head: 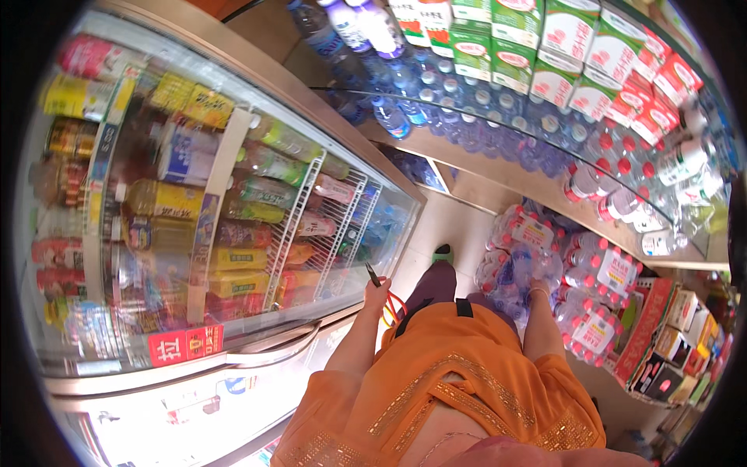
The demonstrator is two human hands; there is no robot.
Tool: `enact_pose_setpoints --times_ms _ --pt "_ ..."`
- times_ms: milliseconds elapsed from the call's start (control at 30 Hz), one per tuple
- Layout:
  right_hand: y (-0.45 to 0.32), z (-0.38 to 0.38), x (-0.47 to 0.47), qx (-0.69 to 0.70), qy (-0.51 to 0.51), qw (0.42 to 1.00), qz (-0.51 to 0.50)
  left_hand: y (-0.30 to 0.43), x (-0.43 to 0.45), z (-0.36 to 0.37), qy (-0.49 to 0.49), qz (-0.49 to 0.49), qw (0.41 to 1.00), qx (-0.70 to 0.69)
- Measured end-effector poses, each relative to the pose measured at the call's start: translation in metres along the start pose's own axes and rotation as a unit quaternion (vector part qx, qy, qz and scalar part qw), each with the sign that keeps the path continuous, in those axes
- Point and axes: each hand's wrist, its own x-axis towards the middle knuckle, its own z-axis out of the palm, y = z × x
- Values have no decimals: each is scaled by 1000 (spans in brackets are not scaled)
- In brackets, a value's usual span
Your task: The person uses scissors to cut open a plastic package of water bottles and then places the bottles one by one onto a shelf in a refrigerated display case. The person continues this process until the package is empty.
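Observation:
My left hand [377, 293] is closed around a pair of scissors [392, 309] with red-orange handles. Dark, narrow blades point up out of the fist, close to the glass of a drinks fridge [402, 233]. At the end of my other arm, my right hand [538, 287] is at clear plastic wrap [544, 265] around bluish water bottles [516, 271]. Its fingers are partly hidden there, so whether they grip the wrap is unclear. Beside it are shrink-wrapped packs of red-capped bottles [589, 327].
Glass shelves ahead hold several small water bottles [391, 117] and green-and-white cartons [513, 64]. A banana cardboard box [645, 333] filled with small packages stands at the right. My shoe [443, 253] is on the tiled floor [467, 233] between fridge and packs.

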Motion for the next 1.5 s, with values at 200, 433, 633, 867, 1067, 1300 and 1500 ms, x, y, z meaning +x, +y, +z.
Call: enact_pose_setpoints --times_ms 200,433,633,867,1067,1300,1500 --pt "-5 -11 -45 593 -76 787 151 -11 -7 0 18 -60 998 1" --pt "-15 12 -41 455 -198 867 -40 -7 4 6 19 -70 996 55" --pt "-38 2 -62 509 -109 846 120 7 -2 6 8 -16 994 104" --pt "-22 -4 -69 323 115 903 -259 21 -4 2 9 8 990 138" --pt "-62 -59 -116 48 166 930 -323 24 -4 7 -28 -47 993 107" --pt "-139 -162 -215 -69 174 806 -561 -2 20 14 27 -23 992 122" --pt "-279 -248 -338 8 144 767 -626 -20 37 25 -5 -61 992 111"
